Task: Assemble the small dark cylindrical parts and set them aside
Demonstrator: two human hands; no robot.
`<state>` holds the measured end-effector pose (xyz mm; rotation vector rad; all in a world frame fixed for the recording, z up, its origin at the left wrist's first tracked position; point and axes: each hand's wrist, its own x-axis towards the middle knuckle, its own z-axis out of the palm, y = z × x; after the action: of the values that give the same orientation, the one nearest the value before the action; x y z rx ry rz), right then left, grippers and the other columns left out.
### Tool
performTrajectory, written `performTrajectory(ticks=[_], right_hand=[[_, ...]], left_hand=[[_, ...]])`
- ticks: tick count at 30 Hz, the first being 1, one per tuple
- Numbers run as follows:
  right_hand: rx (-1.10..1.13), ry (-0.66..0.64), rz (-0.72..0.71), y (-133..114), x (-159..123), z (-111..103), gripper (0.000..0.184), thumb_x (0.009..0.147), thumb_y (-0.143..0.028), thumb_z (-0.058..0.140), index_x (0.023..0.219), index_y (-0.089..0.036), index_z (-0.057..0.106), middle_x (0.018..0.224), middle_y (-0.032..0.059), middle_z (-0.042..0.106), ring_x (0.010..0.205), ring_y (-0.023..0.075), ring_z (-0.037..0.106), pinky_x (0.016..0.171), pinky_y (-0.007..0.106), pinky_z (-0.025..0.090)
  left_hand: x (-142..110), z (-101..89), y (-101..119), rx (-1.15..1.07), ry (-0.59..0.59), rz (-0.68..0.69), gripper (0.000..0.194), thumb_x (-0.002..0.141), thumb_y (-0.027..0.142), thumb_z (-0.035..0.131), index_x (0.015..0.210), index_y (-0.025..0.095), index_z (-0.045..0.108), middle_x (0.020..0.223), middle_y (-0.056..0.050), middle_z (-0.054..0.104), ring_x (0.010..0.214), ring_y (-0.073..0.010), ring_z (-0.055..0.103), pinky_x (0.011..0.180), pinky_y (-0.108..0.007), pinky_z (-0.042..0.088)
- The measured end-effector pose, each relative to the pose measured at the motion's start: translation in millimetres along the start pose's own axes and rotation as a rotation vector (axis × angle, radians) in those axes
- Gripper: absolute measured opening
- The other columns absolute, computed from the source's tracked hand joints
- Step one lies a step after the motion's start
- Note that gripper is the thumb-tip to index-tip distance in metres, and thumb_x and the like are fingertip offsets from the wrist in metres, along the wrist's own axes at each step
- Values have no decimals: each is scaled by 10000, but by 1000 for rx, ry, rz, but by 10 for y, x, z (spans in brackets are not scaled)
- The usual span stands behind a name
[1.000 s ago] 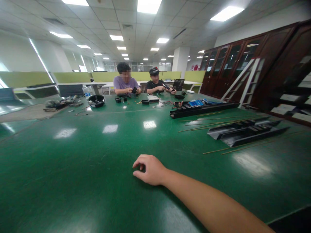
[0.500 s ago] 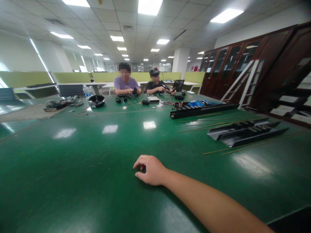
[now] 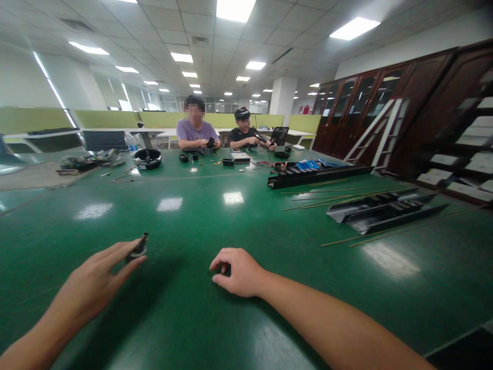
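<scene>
My left hand (image 3: pixel 98 280) has come over the green tabletop (image 3: pixel 185 329) from the lower left. Between its thumb and fingers it grips a small dark object with a narrow top (image 3: pixel 139 248); a pale band shows low on it, and its kind is unclear. A shadow lies on the table beneath this hand. My right hand (image 3: pixel 238 272) rests on the table near the middle. Its fingers are loosely curled, with a gap between thumb and forefinger, and nothing shows in it.
Black metal channels (image 3: pixel 385 216) and thin rods (image 3: pixel 308 206) lie on the right. Another black channel (image 3: pixel 319 174) lies farther back. A black-and-white headset (image 3: pixel 147 159) sits back left. Two people (image 3: pixel 195 131) sit at the far side handling dark parts. A stepladder (image 3: pixel 379 136) stands beyond.
My left hand has entered from the left with the small dark object in its grip. My right hand keeps its place and pose. The view has shifted slightly.
</scene>
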<state>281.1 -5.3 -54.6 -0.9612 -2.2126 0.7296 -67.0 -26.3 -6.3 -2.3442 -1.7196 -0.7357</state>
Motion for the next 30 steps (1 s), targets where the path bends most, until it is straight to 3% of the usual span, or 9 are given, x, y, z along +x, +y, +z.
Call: performTrajectory(ticks=[3,6,9,14,19,24,30], right_hand=[[118,25,71,47,39,28,164,753,-219,712,911,-176,720,832,14,675,666,117,597,652,237,469],[288,39,180,91,89,49,224,738,-185,715,959,-154,702,829,17,684,629,100,572,595,215,452],[368,49,221,105,118,48,316,712,-157,730,1023,-158,674,877,17,686,628,91,561,586,207,448],[340,46,199,78,108,39,420,703,-180,749,1108,-189,639,894,2,674,656,104,574,604,215,456],[293,31,177,68,107,59,423,698,-167,746,1106,-202,639,896,-6,670,692,115,588,643,226,471],[256,20,158,59,115,63,418,697,-159,746,1102,-195,646,915,2,682,707,118,575,644,230,467],[200,20,122,44,108,50,393,721,-169,738,1101,-204,648,914,4,681,727,124,584,664,239,463]], left_hand=[[311,212,433,-30,-65,196,483,938,536,495,1365,311,514,1302,-45,627,1147,-270,617,1024,-444,483],[475,395,818,-109,-43,198,537,939,477,520,1420,253,441,1237,-86,657,1085,-273,650,948,-419,526],[463,562,1001,-248,-43,226,414,929,400,561,1305,230,523,1189,-77,664,1050,-240,658,928,-365,536],[325,731,990,-397,-102,301,243,920,311,588,1152,236,595,1120,-62,655,1023,-194,644,902,-295,528],[308,786,950,-463,-112,244,214,905,272,594,1117,239,602,1096,-46,658,1021,-189,644,902,-297,528],[312,841,956,-529,-135,126,346,904,305,610,1238,269,525,1224,-39,653,1123,-202,633,981,-351,519],[291,842,989,-611,-233,145,339,958,315,537,1282,273,448,1402,-67,554,1221,-193,586,1029,-380,499]])
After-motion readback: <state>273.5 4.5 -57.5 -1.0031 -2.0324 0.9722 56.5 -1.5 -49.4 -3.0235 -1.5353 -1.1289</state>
